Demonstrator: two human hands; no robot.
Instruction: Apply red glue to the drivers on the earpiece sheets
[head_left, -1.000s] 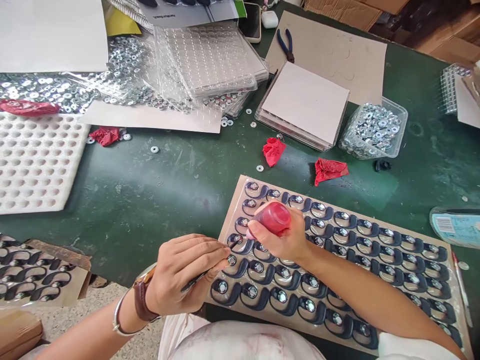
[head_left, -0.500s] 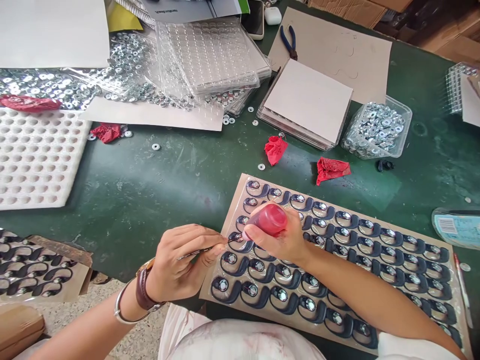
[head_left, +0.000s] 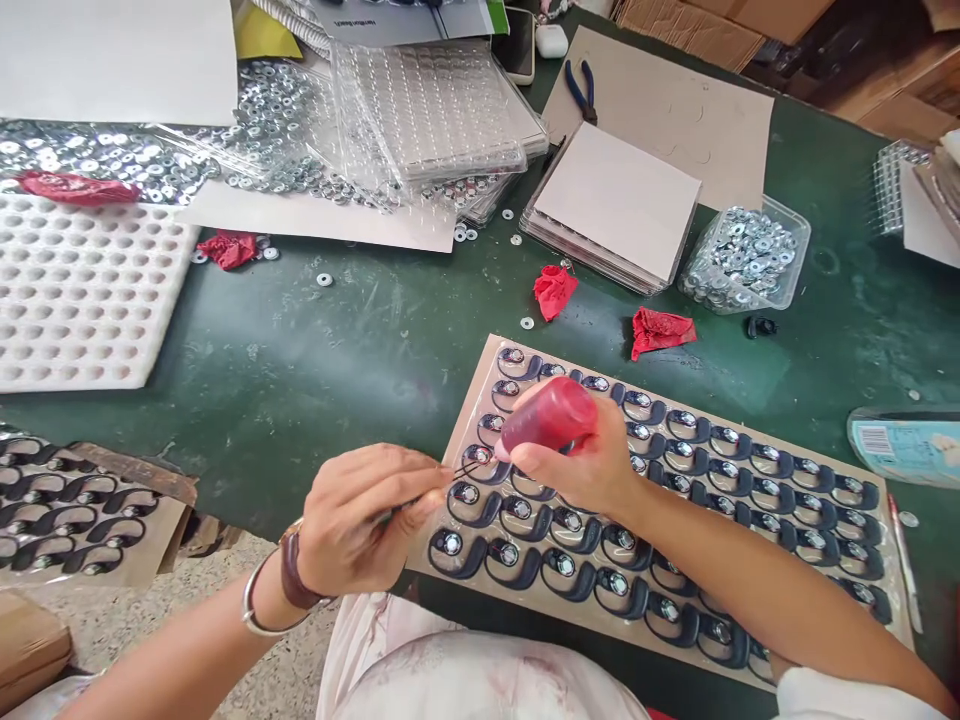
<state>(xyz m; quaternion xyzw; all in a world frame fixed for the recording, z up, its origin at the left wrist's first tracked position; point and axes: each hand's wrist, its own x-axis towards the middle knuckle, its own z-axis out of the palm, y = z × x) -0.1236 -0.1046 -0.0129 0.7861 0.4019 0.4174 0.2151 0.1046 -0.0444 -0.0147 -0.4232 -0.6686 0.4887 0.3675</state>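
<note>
A clear tray (head_left: 750, 610) of several dark curved parts with shiny round centres lies on brown card at the table's near edge. My right hand (head_left: 592, 465) is wrapped round a small red bottle (head_left: 547, 418), tilted with its tip down-left over the tray's left end. My left hand (head_left: 367, 515) pinches a thin dark tool (head_left: 457, 472), its tip almost touching the bottle's nozzle, just above a part in the tray's left column. A watch and a bangle sit on my left wrist.
The green table (head_left: 315, 370) carries a white foam tray with holes (head_left: 82, 300), stacked clear trays (head_left: 427, 110), washers in a plastic tub (head_left: 746, 260), red crumpled scraps (head_left: 660, 330), card-covered stacks (head_left: 615, 200) and blue pliers (head_left: 581, 88). Another filled tray (head_left: 67, 515) lies at near left.
My left hand has lifted the tool's tip from the lower-left parts up to the bottle's nozzle. The right hand and the bottle have barely shifted. The view has drifted slightly.
</note>
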